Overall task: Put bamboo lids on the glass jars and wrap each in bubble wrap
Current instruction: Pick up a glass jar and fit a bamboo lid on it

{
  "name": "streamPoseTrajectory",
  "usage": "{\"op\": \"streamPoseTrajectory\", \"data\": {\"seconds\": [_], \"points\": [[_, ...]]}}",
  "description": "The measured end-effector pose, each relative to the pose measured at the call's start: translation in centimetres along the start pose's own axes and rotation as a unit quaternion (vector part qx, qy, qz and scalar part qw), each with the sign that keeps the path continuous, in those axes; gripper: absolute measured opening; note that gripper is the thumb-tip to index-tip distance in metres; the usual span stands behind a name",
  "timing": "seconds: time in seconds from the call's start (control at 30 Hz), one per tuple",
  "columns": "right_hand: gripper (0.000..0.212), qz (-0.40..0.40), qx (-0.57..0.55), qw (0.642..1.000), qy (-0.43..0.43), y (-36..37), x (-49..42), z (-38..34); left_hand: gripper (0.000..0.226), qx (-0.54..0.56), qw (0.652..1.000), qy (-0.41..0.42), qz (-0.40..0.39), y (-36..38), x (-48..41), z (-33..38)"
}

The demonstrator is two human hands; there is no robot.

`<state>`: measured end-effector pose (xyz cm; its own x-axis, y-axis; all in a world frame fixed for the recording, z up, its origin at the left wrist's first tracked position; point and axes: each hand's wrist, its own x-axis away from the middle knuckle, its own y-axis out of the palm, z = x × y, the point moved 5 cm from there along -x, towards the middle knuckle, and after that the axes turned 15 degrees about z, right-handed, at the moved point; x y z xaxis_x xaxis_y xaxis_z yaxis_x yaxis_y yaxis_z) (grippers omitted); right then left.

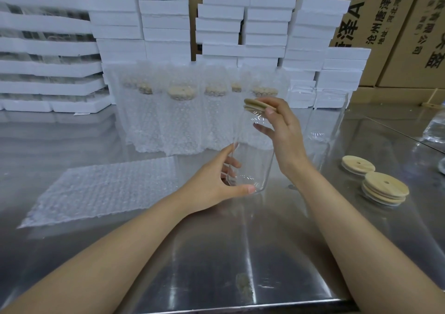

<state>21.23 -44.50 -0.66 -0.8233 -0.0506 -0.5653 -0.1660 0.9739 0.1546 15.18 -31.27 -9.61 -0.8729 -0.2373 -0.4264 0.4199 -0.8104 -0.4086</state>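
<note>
Clear glass jar (pixel 252 159) sits centre frame. The left hand (pixel 216 181) grips its lower part, thumb across the front near the base, fingers curled behind and seen through the glass. We can't tell if the base touches the tabletop. The right hand (pixel 281 130) pinches a round pale bamboo lid (pixel 255 104) by its edge at the jar mouth. The lid looks slanted and not seated flat, as far as we can tell.

We judge the step in hand is capping. To do it well, we'd level the lid over the rim, centre it, then press straight down evenly while the left hand steadies the base. A skewed push could jam the lid or let the slick glass slip.

The glass is thin, smooth, straight-walled and hard to read against the background. The lid is a matt wood disc.

- **Left of the jar:** a flat dimpled bubble wrap sheet (pixel 101 188), soft, probably for the wrap.
- **Behind, mid frame:** an upright row of bubble-wrapped lidded jars (pixel 178 116).
- **Lower right:** spare bamboo lids (pixel 385 188) in two small piles, each top one with a small hole and paler rings beneath.
- **Right of the hands:** an empty uncapped glass jar (pixel 327 116), standing.

Everything rests on a reflective brushed steel table (pixel 240 253). White foam blocks (pixel 163 17) are stacked across the top, with brown cardboard cartons (pixel 409 36) at upper right.
</note>
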Motion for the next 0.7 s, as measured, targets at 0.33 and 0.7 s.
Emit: {"op": "streamPoseTrajectory", "data": {"seconds": [0.33,0.7], "points": [[0.012,0.028,0.02,0.996,-0.085,0.0,0.1,-0.2,0.106,0.004,1.0,0.0,-0.016,0.0,0.2,0.3],[0.011,0.026,-0.005,0.992,-0.121,0.9,-0.1,-0.2,0.107,0.007,1.0,-0.007,-0.019,0.0,0.3,0.4]]}}
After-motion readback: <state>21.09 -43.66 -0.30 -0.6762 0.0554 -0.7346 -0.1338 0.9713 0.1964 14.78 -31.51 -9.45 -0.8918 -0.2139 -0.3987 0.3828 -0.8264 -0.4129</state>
